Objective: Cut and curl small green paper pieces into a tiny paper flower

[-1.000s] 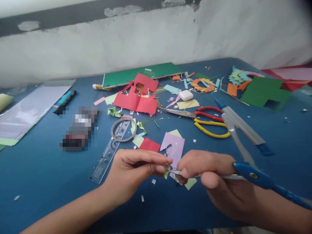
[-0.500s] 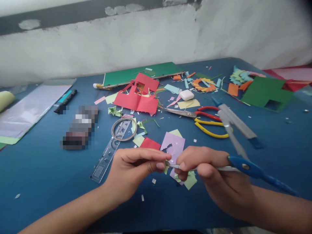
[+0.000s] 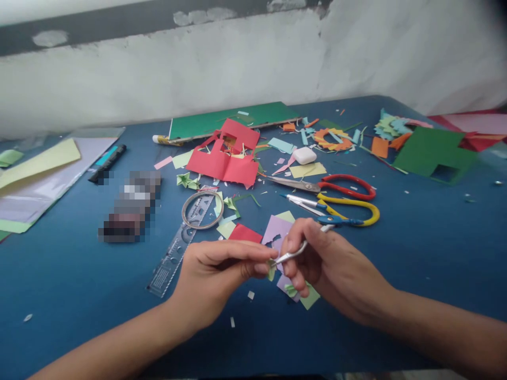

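My left hand (image 3: 222, 279) is closed in a pinch, with a small pale green paper piece (image 3: 271, 270) between thumb and fingertips. My right hand (image 3: 332, 269) is wrapped round one silver leg of a drawing compass (image 3: 291, 255), whose pointed end meets the green paper at my left fingertips. Beyond the right hand, the compass's blue hinge (image 3: 332, 220) and other leg show in front of the scissors (image 3: 352, 184) with red and yellow handles. Under the hands lie a purple paper scrap (image 3: 273, 227) and light green pieces (image 3: 310, 298).
A clear ruler (image 3: 168, 264) lies left of my hands, with a tape roll (image 3: 184, 214) across it. Behind are cut red paper (image 3: 222, 166), a green board (image 3: 237, 119) and a white case (image 3: 304, 155). A blurred-out object (image 3: 132, 206) and a marker (image 3: 108, 163) are at left.
My right hand has turned over, swinging the compass's hinge and free leg away toward the scissors. The left hand stays put. At far left, the curled pale yellow sheet has spread out.
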The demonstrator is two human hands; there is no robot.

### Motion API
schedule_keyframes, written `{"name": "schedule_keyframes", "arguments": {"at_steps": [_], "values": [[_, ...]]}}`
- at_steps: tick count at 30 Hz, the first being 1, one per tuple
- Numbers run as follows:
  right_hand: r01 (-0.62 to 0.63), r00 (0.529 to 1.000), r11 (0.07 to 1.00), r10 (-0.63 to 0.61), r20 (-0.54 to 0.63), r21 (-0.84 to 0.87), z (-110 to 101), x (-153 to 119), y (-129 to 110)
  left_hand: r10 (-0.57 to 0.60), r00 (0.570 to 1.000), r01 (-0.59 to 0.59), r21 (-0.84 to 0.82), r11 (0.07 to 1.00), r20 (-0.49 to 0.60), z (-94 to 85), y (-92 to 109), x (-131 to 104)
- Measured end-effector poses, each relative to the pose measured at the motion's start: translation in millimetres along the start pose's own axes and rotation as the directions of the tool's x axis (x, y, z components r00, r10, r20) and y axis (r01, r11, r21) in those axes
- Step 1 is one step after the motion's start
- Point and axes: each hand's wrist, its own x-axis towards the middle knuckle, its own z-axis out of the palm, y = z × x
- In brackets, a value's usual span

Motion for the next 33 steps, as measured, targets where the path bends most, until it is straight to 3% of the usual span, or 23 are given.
{"name": "schedule_keyframes", "arguments": {"at_steps": [4,9,18,33], "values": [[0.042,0.999,0.999,-0.042,0.018,-0.022,-2,-1,0,-0.022,1.000,0.022,0.003,1.000,-0.017,-0.7,-2,1],[0.204,0.978,0.969,-0.196,0.075,-0.142,-7,-3,1,-0.105,0.992,0.105,-0.009,0.994,-0.072,-0.6,-2,0],[0.390,0.919,0.799,-0.369,0.139,-0.458,-4,-13,0,-0.104,0.992,0.105,0.007,0.994,-0.075,-0.5,0,-1],[0.223,0.972,0.965,-0.210,0.102,-0.141,-6,-5,4,-0.068,0.995,0.071,0.028,0.997,-0.076,1.1,3,0]]}}
